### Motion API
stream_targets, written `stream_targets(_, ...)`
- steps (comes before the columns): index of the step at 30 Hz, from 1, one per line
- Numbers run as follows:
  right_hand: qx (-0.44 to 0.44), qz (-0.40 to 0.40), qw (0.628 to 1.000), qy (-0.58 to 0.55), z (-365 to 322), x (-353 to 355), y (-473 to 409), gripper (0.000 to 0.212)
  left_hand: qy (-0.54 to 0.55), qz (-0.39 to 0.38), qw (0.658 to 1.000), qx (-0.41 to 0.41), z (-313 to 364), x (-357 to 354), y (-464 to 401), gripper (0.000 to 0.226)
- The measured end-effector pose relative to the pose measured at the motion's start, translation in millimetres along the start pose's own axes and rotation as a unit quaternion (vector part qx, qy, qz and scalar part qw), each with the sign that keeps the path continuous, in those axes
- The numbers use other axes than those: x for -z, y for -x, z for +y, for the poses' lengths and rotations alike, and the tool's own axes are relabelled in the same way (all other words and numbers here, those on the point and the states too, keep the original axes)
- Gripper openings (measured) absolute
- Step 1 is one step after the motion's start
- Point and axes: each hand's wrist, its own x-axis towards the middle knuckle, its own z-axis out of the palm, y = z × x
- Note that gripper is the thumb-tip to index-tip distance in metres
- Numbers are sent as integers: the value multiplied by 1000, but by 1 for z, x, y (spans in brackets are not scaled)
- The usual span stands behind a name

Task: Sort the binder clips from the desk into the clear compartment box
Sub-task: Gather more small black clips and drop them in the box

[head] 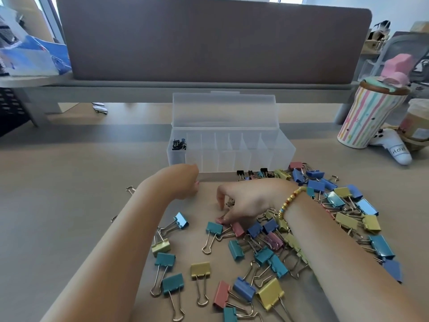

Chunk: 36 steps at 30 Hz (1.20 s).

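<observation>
1. Starting at the left, the left hand (185,182) hovered just in front of the clear box (232,145), near its left end. Its fingers were curled under, away from the camera; whether they held a clip could not be told.
2. The box stood on the desk (69,182) with its lid (224,108) raised. Only the leftmost compartment held anything: a small cluster of black clips (179,144). The remaining compartments appeared bare.
3. The right hand (246,201), with a beaded bracelet (289,201) at the wrist, reached down at the centre. Its fingertips (224,218) pinched at a small pink clip (219,220) lying just beside a teal clip (214,228). The grip looked narrow and not fully closed on the clip.
4. The loose clips (301,228) lay spread across the desk from centre to right: blue, yellow, teal and pink, many overlapping, with wire handles crossing. A few more black clips (253,173) sat against the front wall of the box.
5. For the step in hand, the pinch was best placed on the coloured body of the pink clip, not on its handles, which would swing. A straight lift was advisable, so that the tangled handles of neighbouring clips did not come up with it.
6. A separate compartment for pink seemed the sensible destination.
</observation>
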Motion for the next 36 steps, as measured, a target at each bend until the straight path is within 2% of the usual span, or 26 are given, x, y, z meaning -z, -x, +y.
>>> stream_targets(2, 9, 0, 999, -36, -1, -3, -2, 35, 15, 3, 1000, 4, 2, -1, 1, 31)
stream_targets(6, 25, 26, 999, -28, -2, -6, -8, 22, 64, 1, 998, 11, 2, -1, 6, 24)
stream_targets(9, 14, 49, 999, -3, -3, -8, -12, 24, 155, 3, 988, -2, 0, 4, 7, 14)
stream_targets(12, 9, 85, 996, 9, 1, -8, -14, 30, 327, -11, 945, -5, 1, 10, 8, 19)
stream_targets(13, 14, 97, 994, -38, 5, -6, -13, 29, 395, -18, 919, -11, 3, 11, 10, 21)
stream_targets(14, 22, 104, 985, -135, 10, -3, -10, 26, 466, -27, 884, -21, 6, 13, 11, 23)
stream_targets(15, 37, 108, 958, -264, 19, 0, -7, 20, 547, -39, 836, -31, 10, 15, 12, 25)
stream_targets(16, 57, 116, 909, -396, 30, 3, -5, 14, 630, -55, 774, -34, 15, 17, 12, 25)
stream_targets(18, 101, 142, 773, -610, 54, 6, 1, 22, 756, -74, 650, -21, 24, 22, 9, 24)
stream_targets(20, 135, 153, 637, -744, 73, 6, 4, 27, 818, -72, 570, -13, 35, 27, 4, 24)
stream_targets(21, 151, 155, 580, -785, 79, 5, 5, 27, 842, -68, 536, -12, 40, 30, 3, 24)
stream_targets(22, 163, 154, 538, -813, 84, 4, 6, 26, 863, -65, 502, -11, 45, 32, 2, 24)
stream_targets(23, 171, 153, 512, -828, 88, 4, 6, 26, 880, -63, 470, -13, 49, 34, 1, 23)
stream_targets(25, 183, 153, 495, -835, 92, 6, 7, 25, 898, -67, 434, -19, 56, 36, 1, 24)
stream_targets(27, 188, 155, 500, -831, 92, 9, 10, 25, 895, -72, 441, -15, 62, 38, -1, 29)
stream_targets(29, 187, 156, 508, -826, 90, 13, 12, 28, 880, -71, 469, -2, 68, 40, -4, 38)
stream_targets(32, 167, 160, 524, -820, 86, 16, 13, 32, 832, -57, 552, 2, 77, 41, -7, 40)
stream_targets(34, 150, 160, 553, -804, 86, 15, 13, 31, 785, -44, 618, 0, 81, 41, -7, 33)
stream_targets(36, 132, 156, 590, -781, 88, 13, 13, 28, 742, -24, 670, 3, 82, 39, -7, 22)
